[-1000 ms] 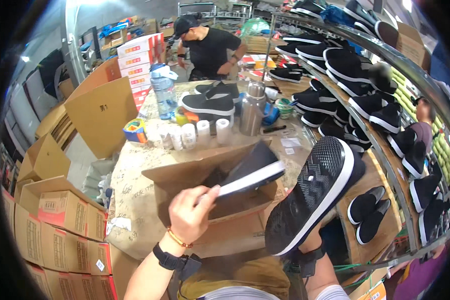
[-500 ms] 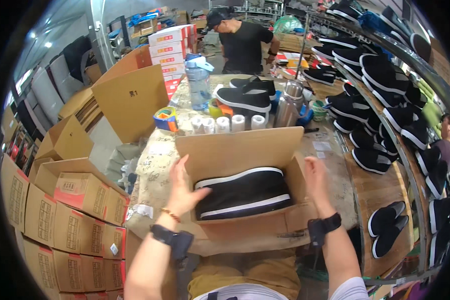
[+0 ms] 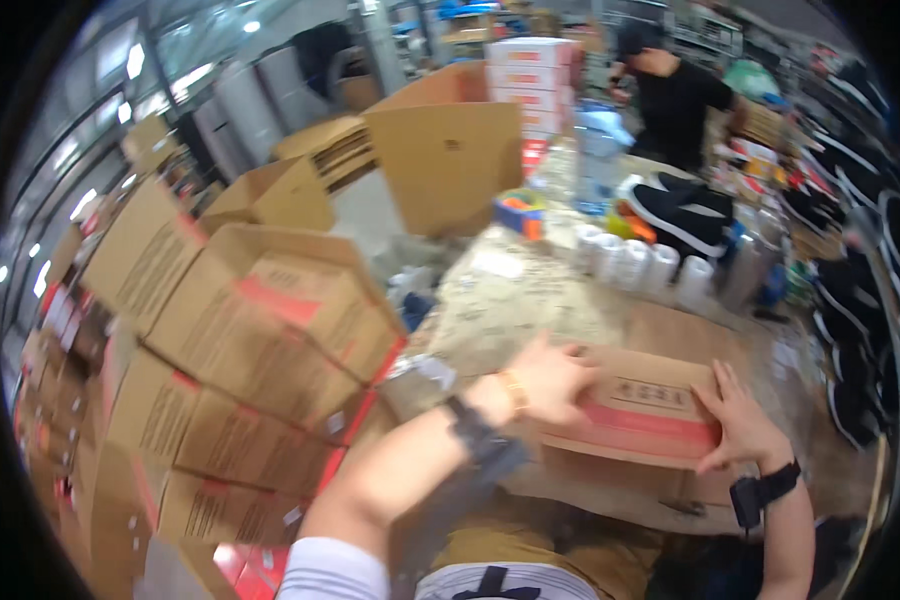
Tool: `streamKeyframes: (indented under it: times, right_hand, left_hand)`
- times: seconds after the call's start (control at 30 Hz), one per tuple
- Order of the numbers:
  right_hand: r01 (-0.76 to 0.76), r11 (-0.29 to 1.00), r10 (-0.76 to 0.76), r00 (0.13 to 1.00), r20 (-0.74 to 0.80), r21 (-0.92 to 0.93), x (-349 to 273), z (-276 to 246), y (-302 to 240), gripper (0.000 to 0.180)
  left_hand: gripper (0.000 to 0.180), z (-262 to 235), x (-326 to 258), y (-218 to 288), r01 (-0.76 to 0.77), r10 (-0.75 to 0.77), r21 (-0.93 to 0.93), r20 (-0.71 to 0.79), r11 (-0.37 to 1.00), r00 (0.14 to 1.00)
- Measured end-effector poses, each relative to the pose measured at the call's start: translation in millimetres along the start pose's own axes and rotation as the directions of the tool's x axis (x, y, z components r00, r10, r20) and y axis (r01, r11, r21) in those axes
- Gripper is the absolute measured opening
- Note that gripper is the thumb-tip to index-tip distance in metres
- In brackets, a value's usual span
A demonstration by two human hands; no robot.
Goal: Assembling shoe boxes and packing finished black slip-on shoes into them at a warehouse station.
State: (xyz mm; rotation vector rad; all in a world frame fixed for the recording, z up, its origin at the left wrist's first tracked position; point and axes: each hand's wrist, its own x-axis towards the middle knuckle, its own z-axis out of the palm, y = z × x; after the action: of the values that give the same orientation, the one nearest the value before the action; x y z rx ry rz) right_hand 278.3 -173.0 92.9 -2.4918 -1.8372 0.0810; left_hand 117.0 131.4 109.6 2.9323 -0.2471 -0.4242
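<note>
A brown cardboard shoebox (image 3: 640, 405) with a red band and dark printing lies on the worktable in front of me, its lid down. The shoes inside are hidden. My left hand (image 3: 550, 380) grips the box's left end, fingers curled over the edge. At the right end, my right hand (image 3: 738, 418) clasps the box, thumb on the near side and fingers toward the far corner. A brown cardboard sheet (image 3: 685, 328) lies just beyond the box.
Stacked brown shoeboxes (image 3: 260, 345) crowd the left. White rolls (image 3: 630, 262), a tape roll (image 3: 520, 213), a water jug (image 3: 597, 155) and black shoes (image 3: 680, 212) stand on the table's far part. Shoe racks line the right. A person (image 3: 675, 100) stands beyond the table.
The shoebox's raised lid has come down over the black shoes. My hands, previously apart at its sides, now grip its ends. The view has swung left, bringing more stacked boxes into sight.
</note>
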Motion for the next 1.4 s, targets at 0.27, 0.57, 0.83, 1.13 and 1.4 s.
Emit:
streamKeyframes:
  times: [0.27,0.57,0.83,1.13,1.4]
  right_hand:
    - [-0.030,0.997,0.031,0.999,-0.013,0.065,17,15,3,0.107]
    - [0.259,0.302,0.720,0.568,-0.398,0.917,-13,88,-24,0.086]
    - [0.325,-0.408,0.449,0.885,-0.122,0.853,-37,115,-48,0.066]
    - [0.407,-0.477,-0.036,0.877,-0.480,0.779,80,59,-268,0.083]
    - [0.194,-0.235,0.202,0.968,-0.148,0.952,84,64,-208,0.009]
  left_hand:
    - [0.113,14,27,24,0.014,-0.014,0.017,-0.017,1.000,1.000]
    - [0.079,89,-5,46,-0.101,0.136,0.097,-0.520,0.990,0.843]
    - [0.089,103,-70,65,0.088,-0.237,-0.220,-0.913,0.971,0.331]
    - [0.047,90,-273,107,-0.404,-0.545,-0.766,-0.641,0.501,0.540]
    - [0.052,-74,-469,54,-0.475,-0.694,-0.510,-0.590,0.717,-0.412]
